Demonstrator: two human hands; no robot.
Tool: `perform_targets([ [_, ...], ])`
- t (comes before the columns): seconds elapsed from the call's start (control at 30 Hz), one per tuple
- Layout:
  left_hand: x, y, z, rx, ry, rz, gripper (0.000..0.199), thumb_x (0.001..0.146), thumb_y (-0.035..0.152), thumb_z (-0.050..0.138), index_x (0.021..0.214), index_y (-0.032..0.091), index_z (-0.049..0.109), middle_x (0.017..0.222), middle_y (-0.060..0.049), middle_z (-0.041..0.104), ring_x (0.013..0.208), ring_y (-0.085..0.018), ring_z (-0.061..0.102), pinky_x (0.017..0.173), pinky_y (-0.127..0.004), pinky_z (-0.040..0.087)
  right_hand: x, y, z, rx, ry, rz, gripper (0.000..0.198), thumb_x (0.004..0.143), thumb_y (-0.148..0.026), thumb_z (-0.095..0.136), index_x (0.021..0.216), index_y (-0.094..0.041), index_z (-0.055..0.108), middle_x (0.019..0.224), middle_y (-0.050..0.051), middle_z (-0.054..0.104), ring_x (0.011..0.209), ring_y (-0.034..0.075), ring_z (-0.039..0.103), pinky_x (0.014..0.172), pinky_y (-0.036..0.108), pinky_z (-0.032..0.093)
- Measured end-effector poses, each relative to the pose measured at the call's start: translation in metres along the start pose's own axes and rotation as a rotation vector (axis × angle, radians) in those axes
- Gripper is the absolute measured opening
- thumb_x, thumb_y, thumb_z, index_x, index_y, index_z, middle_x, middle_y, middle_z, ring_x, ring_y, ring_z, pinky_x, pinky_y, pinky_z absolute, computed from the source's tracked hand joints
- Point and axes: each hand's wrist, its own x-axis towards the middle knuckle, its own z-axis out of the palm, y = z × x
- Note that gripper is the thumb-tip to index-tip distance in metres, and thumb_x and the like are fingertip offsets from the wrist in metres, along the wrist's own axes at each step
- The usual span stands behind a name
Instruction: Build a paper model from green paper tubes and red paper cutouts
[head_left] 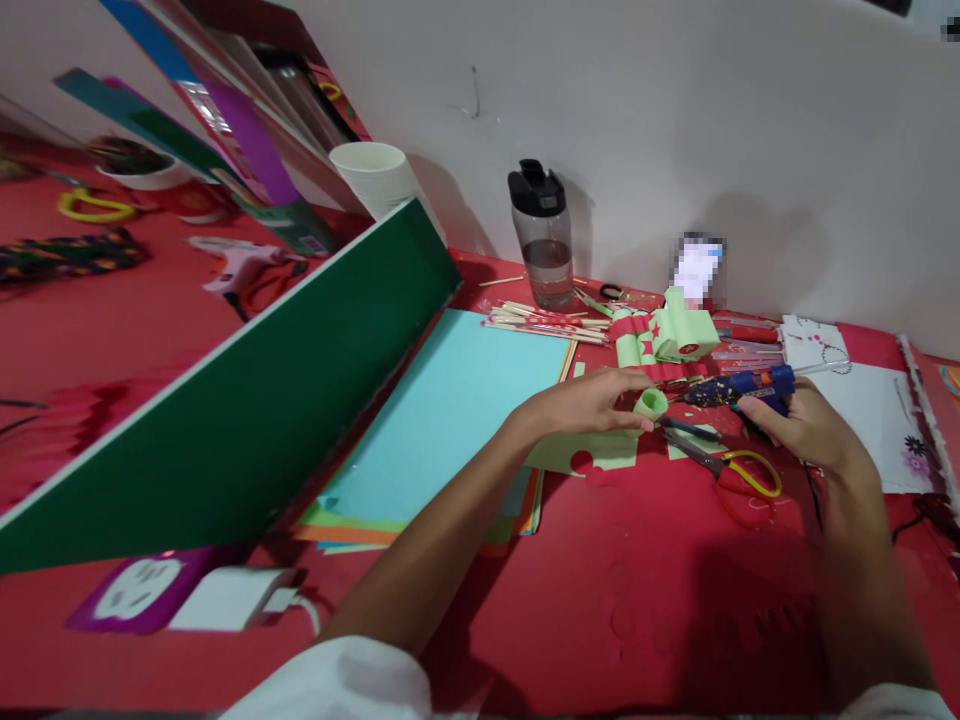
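Observation:
My left hand (600, 400) is closed on a small roll of light green paper (651, 404), its open end turned toward the right. In my right hand (814, 425) is a blue glue gun (739, 387), its nozzle pointing left close to the roll. A clear glue stick (825, 367) sticks out of the gun's back end. Below the hands lie scissors (739, 472) with yellow and red handles, beside cut pieces of green paper (619, 452). Just behind stands a green and red paper model (684, 335) with star shapes on it.
A stack of coloured paper (450, 400) lies left of my hands, next to a leaning green board (262, 400). Wooden sticks (544, 322), a water bottle (546, 240) and a lit phone (697, 268) are along the wall. A white charger (229, 598) sits at front left.

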Motion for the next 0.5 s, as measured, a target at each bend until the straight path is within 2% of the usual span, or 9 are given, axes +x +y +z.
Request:
perform_targets([
  [0.27,-0.0008,0.0017,-0.0004,0.011,0.006,-0.022,0.029,0.096,0.047,0.069,0.101,0.018,0.069,0.100,-0.005,0.068,0.086,-0.019,0.061,0.073,-0.029,0.043,-0.0028,-0.0018,-0.0013,0.003,-0.029,-0.008,0.034,0.097,-0.050,0.064,0.106,-0.022,0.082,0.098,0.005,0.083,0.085,0.025,0.076,0.079,0.034,0.060],
  [0.4,-0.0004,0.0016,-0.0006,0.016,0.012,-0.006,0.030,0.095,0.048,0.070,0.100,0.019,0.068,0.101,-0.005,0.067,0.083,-0.018,0.060,0.071,-0.029,0.043,-0.0034,-0.0057,-0.0017,0.026,-0.049,-0.010,0.033,0.097,-0.049,0.065,0.107,-0.023,0.082,0.101,0.005,0.084,0.087,0.026,0.077,0.080,0.035,0.061],
  [0.5,-0.0003,0.0008,-0.0004,0.005,0.007,-0.006,0.030,0.095,0.049,0.069,0.100,0.019,0.069,0.100,-0.005,0.067,0.084,-0.019,0.060,0.071,-0.030,0.043,-0.0035,-0.0074,-0.0019,0.026,-0.051,-0.008,0.032,0.097,-0.049,0.065,0.102,-0.022,0.082,0.095,0.005,0.083,0.083,0.026,0.076,0.075,0.034,0.061],
])
